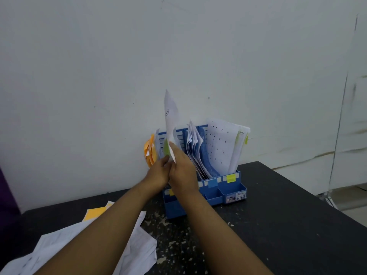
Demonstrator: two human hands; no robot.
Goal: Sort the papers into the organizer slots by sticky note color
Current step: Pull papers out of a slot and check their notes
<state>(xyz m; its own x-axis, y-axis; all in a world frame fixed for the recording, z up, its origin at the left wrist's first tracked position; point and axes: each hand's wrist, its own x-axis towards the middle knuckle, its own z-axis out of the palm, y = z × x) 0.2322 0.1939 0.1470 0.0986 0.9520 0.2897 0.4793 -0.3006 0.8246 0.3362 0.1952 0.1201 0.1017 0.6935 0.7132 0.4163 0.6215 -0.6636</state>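
Table (278,215): black, speckled.
Pile (142,247) of unsorted papers lay at 7 o'clock.
Organizer (232,190) stood at 12 o'clock against wall, slots part-filled.
Sheet (170,120) was upright, edge-on, over organizer's 9 o'clock end.
Left hand (158,171) and right hand (182,169) both pinched its lower edge, fingers curled round it.
Green note (166,148) sat just above fingertips.
Matching slot label was behind hands, couldn't tell.
Step needed: confirm label first, hold sheet vertical, feed bottom edge between dividers, part neighbours, avoid folding note.
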